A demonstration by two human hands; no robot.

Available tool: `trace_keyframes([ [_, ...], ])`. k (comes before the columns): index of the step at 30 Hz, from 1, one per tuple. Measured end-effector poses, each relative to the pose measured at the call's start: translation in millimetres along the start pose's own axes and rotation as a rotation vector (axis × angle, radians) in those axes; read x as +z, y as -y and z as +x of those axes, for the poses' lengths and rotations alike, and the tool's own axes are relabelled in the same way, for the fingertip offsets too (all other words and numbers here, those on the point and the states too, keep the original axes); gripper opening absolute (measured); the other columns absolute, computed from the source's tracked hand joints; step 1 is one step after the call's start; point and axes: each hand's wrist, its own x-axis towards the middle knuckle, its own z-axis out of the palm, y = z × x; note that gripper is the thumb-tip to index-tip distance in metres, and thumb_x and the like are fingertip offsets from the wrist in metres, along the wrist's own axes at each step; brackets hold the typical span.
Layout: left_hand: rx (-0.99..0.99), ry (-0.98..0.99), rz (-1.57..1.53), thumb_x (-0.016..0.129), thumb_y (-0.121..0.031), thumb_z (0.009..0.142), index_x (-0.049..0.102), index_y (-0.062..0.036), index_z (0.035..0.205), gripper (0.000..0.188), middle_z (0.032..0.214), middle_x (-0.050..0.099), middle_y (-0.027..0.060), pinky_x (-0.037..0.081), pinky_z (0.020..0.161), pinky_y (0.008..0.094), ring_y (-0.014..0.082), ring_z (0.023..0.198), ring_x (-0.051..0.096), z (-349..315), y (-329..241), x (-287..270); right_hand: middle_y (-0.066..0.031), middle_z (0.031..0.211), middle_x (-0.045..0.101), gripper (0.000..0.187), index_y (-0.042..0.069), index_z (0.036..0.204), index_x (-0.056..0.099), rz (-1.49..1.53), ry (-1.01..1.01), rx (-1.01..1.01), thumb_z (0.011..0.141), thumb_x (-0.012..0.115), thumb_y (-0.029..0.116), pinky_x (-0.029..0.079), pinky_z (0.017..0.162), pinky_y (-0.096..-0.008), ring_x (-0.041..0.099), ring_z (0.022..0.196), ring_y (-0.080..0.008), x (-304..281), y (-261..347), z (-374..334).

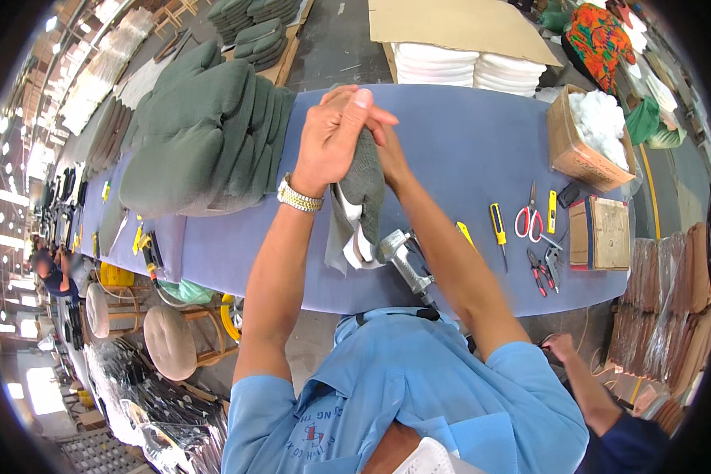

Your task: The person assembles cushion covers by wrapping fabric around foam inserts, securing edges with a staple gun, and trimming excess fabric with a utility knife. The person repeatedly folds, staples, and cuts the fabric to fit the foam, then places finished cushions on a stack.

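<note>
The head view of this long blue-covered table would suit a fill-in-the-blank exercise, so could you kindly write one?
1. Beside the dark green fabric piece, the person's gold-and-silver metal wristwatch is on the ____ wrist.
2. The open brown cardboard box is filled with fluffy ____ stuffing.
3. The metal-shafted screwdriver with a mostly ____ handle lies left of the red-and-white-handled metal scissors.
Missing words: left; white; yellow.

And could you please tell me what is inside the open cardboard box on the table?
Fluffy white stuffing fills the box and bulges above its rim. Whatever lies beneath is covered, so I cannot tell.
</note>
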Motion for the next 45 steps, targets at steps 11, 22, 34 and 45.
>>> trace_keyframes([
  [11, -0.162, -0.117, -0.154, 0.044, -0.041, 0.111, 0.078, 0.0016, 0.092, 0.058, 0.07, 0.071, 0.01, 0.047, 0.065, 0.0271, 0.012, 0.066, 0.061, 12.0, 20.3, -13.6, -0.0201, 0.139, 0.057, 0.077, 0.003, 0.152, 0.041, -0.259, -0.01, -0.143, 0.083, 0.075, 0.011, 0.051, 0.102, -0.0423, 0.063, 0.121, -0.0336, 2.5, 54.5, -124.7],
  [22, -0.249, -0.15, -0.084, 0.039, -0.039, 0.111, 0.077, 0.0057, 0.095, 0.061, 0.072, 0.071, 0.0131, 0.05, 0.087, 0.0338, 0.0193, 0.08, 0.067, 10.0, 26.2, -38.3, -0.0106, 0.098, 0.064, 0.025, 0.004, 0.1, 0.062, -0.558, -0.151, -0.324, 0.089, 0.075, 0.022, 0.052, 0.064, -0.041, 0.066, 0.078, -0.0325, 24.5, 67.2, -88.4],
  [34, -0.237, -0.197, -0.188, 0.05, -0.039, 0.109, 0.078, 0.0029, 0.094, 0.052, 0.073, 0.073, 0.0116, 0.051, 0.077, 0.0294, 0.0147, 0.075, 0.066, 11.4, 33.8, -35.5, -0.0114, 0.08, 0.057, 0.035, 0.0, 0.088, 0.062, -0.211, 0.018, -0.186, 0.107, 0.055, 0.029, 0.046, 0.066, -0.036, 0.055, 0.069, -0.0272, 6.9, 50.0, -73.5],
  [45, -0.236, -0.171, 0.001, 0.061, -0.04, 0.1, 0.026, 0.0063, 0.159, 0.083, 0.163, 0.033, 0.0248, 0.024, 0.124, 0.0403, 0.0341, 0.154, 0.029, -125.3, 26.4, 32.6, -0.0128, 0.078, 0.056, 0.037, -0.002, 0.088, 0.06, -0.206, -0.173, -0.168, 0.109, 0.052, 0.027, 0.046, 0.067, -0.0353, 0.052, 0.069, -0.0225, -18.4, 37.6, -88.0],
])
